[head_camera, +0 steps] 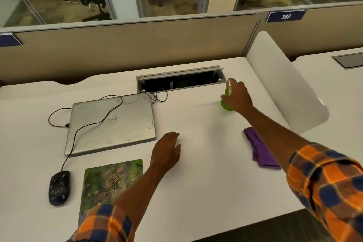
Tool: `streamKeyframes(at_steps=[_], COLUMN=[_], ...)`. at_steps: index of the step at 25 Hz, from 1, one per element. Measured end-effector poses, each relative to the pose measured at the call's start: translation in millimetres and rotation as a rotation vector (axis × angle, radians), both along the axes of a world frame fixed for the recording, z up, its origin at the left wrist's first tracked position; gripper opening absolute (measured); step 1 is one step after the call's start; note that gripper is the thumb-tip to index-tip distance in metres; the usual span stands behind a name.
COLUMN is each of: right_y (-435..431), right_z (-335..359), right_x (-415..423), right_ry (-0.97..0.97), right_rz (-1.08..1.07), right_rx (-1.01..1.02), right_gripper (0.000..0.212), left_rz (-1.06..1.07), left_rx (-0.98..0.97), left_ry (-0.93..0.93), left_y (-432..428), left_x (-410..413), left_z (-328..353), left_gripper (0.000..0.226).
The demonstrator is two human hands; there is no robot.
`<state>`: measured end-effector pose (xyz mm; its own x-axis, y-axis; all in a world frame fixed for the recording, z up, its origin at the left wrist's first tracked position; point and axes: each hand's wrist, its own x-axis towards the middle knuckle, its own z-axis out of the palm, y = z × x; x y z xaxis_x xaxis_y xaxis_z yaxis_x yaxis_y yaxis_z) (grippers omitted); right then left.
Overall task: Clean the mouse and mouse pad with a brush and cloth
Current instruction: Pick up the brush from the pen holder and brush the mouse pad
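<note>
A dark wired mouse (59, 187) lies on the white desk (196, 182) at the near left. Just right of it sits a green printed mouse pad (110, 180), partly covered by my left forearm. My left hand (167, 151) rests palm down on the bare desk beyond the pad, holding nothing. At the far right a green brush (224, 104) with a pale handle stands on the desk. My right hand (237, 96) is curled around it, thumb in front, hiding most of it. A folded purple cloth (261, 151) lies under my right forearm.
A shut silver laptop (112, 124) lies at the back left with the mouse's black cable (78, 129) looped over it. Behind it is an open cable hatch (180, 80). A white divider panel (284, 84) borders the desk's right side, and a beige partition runs along the back.
</note>
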<state>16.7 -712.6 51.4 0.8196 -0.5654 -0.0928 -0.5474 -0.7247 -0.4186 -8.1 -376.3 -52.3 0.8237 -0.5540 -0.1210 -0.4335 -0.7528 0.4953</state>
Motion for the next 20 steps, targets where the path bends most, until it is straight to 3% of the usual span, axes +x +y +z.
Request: streamKeyframes(at_steps=[2, 5, 12, 20], right_y=[-20, -43, -69, -87], right_z=[4, 2, -4, -20], right_x=[14, 30, 42, 39], right_ry=[0.082, 0.122, 0.023, 0.061], right_rz=[0.093, 0.244, 0.275, 0.212], right_rx=[-0.094, -0.205, -0.148, 0.027], right_gripper=[0.075, 0.066, 0.029, 0.017], left_rz=[0.010, 0.024, 0.022, 0.012], left_rx=[0.017, 0.037, 0.078, 0.093], left_ry=[0.017, 0.033, 0.033, 0.033], left_y=[-4, -7, -18, -23], left_x=[1, 4, 13, 16], left_z=[-3, -8, -13, -12], left_gripper=[0.052, 0.053, 0.053, 0.051])
